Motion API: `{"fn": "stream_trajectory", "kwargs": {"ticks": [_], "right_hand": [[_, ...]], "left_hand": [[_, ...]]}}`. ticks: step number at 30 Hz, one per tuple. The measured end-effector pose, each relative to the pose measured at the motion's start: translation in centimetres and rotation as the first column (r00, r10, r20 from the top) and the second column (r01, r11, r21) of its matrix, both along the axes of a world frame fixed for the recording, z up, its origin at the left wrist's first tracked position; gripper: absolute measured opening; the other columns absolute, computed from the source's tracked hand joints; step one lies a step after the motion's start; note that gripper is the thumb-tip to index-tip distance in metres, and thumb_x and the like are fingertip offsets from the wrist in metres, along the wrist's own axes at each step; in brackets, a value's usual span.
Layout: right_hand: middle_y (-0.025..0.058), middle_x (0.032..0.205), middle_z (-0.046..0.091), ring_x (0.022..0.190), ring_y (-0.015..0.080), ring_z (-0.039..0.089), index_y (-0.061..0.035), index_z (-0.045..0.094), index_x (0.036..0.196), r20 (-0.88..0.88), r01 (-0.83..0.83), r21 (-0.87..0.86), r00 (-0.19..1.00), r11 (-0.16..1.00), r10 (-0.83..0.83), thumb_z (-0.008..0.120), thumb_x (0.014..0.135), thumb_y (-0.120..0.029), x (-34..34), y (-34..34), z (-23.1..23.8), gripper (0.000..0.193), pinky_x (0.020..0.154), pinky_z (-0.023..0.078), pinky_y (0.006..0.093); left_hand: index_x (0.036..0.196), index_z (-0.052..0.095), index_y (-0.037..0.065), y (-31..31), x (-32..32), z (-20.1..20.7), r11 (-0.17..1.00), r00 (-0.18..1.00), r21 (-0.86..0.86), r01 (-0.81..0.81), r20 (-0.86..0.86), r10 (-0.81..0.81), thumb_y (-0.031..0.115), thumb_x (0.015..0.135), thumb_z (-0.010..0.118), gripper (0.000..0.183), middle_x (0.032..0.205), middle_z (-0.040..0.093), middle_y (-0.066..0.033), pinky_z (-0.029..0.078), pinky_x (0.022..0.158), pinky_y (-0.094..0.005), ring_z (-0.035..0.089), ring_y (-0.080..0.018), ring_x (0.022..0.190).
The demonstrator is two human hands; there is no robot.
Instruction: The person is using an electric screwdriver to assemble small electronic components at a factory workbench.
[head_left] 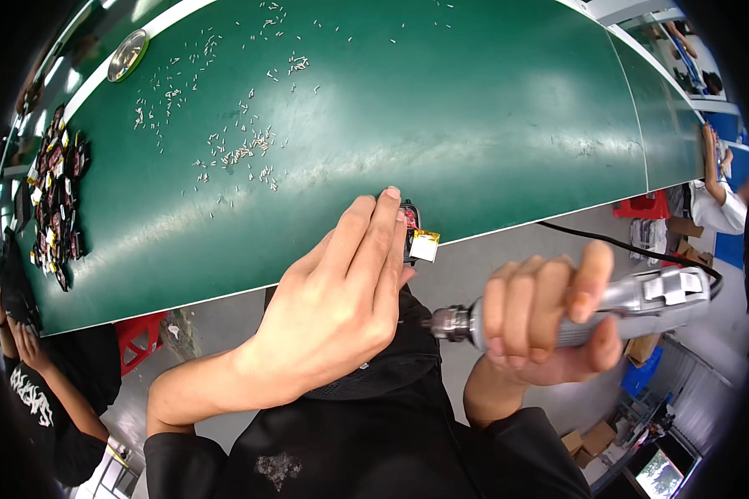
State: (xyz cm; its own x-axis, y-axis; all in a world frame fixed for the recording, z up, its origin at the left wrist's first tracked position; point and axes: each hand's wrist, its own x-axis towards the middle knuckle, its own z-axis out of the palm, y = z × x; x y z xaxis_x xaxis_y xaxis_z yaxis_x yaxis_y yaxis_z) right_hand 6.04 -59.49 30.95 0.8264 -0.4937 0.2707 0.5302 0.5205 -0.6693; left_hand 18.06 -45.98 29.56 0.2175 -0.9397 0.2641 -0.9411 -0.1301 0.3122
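My left hand (337,295) grips a small black and red part with a flat yellow-and-silver cell (424,246) attached, pressing it against the near edge of the green table (474,125). My right hand (549,320) is wrapped around a silver powered screwdriver (641,303). Its chuck tip (448,323) points left toward my left hand, a little below the part. A black cable (607,243) runs off the tool's rear end.
Several tiny light screws (241,150) lie scattered over the table's far left. A pile of dark small parts (54,200) sits at the left edge, a round metal dish (127,55) at the far left corner. Other people stand at left (25,382) and right (716,195).
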Motion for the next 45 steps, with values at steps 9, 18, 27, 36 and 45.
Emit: {"fn": "stream_trajectory", "kwargs": {"ticks": [9,18,27,36,45], "right_hand": [[-0.0003,0.055,0.042,0.043,0.0095,0.039,-0.0069,0.047,0.094,-0.035,0.038,-0.226,0.998,0.973,-0.047,0.046,0.094,-0.029,3.3,-3.7,1.5,0.022,0.049,0.037,0.0268],[-0.0013,0.054,0.042,0.043,0.0086,0.039,-0.0068,0.050,0.093,-0.081,0.061,-0.227,0.993,0.972,-0.081,0.045,0.092,-0.028,4.4,-3.9,0.1,0.022,0.049,0.036,0.0261],[-0.0015,0.054,0.040,0.043,0.0082,0.038,-0.0079,0.045,0.085,-0.147,-0.094,-0.297,0.988,0.950,0.052,0.042,0.092,-0.024,5.6,-4.2,0.6,0.018,0.050,0.038,0.0262],[-0.0022,0.051,0.037,0.037,0.0070,0.032,-0.0085,0.041,0.080,-0.167,-0.134,-0.427,0.984,0.894,0.067,0.041,0.091,-0.021,6.3,-3.7,0.4,0.017,0.043,0.034,0.0248],[-0.0010,0.051,0.036,0.037,0.0080,0.030,-0.0073,0.041,0.079,-0.099,-0.161,-0.361,0.986,0.918,0.134,0.049,0.087,-0.022,7.0,-2.6,0.9,0.019,0.042,0.033,0.0254]], "left_hand": [[0.098,0.061,-0.017,0.4,0.3,-1.0,0.995,0.995,-0.070,0.073,0.069,-0.068,-0.005,0.060,0.065,0.040,0.114,0.057,-0.0265,0.054,0.079,-0.0387,0.059,-0.0364,0.101],[0.098,0.061,-0.017,0.4,0.8,-1.1,0.994,0.994,-0.059,0.094,0.052,-0.091,-0.003,0.062,0.062,0.039,0.113,0.059,-0.0259,0.055,0.079,-0.0377,0.060,-0.0359,0.100],[0.098,0.061,-0.017,0.3,0.9,-1.2,0.991,0.993,-0.071,0.110,0.052,-0.106,-0.002,0.061,0.061,0.040,0.111,0.059,-0.0266,0.055,0.078,-0.0380,0.059,-0.0359,0.099],[0.099,0.060,-0.016,0.3,0.6,-1.7,0.989,0.989,-0.090,0.114,0.102,-0.105,-0.002,0.062,0.060,0.040,0.112,0.058,-0.0252,0.054,0.079,-0.0364,0.058,-0.0342,0.100],[0.096,0.060,-0.014,0.9,2.1,-0.6,0.981,0.984,-0.115,0.157,0.101,-0.146,0.003,0.067,0.060,0.033,0.112,0.057,-0.0236,0.052,0.083,-0.0350,0.055,-0.0312,0.104]]}}
